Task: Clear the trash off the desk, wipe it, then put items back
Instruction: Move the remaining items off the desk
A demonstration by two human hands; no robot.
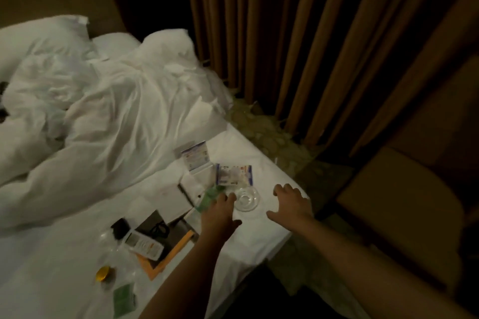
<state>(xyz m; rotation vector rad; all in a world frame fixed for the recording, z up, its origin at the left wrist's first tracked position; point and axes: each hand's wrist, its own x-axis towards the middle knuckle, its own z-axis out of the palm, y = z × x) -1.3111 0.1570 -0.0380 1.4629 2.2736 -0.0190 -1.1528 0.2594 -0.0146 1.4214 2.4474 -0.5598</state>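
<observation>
A glass dish point(245, 198) lies centre frame on the bed point(64, 267), just below a card point(234, 175). A remote point(143, 243) lies lower left.

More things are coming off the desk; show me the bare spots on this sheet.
Bare sheet lies between the crumpled duvet and the remote, and between the cards and the sheet's far edge. Crowded: cards, glass ashtray, tray and remote, with left hand and right hand flanking the ashtray.
</observation>
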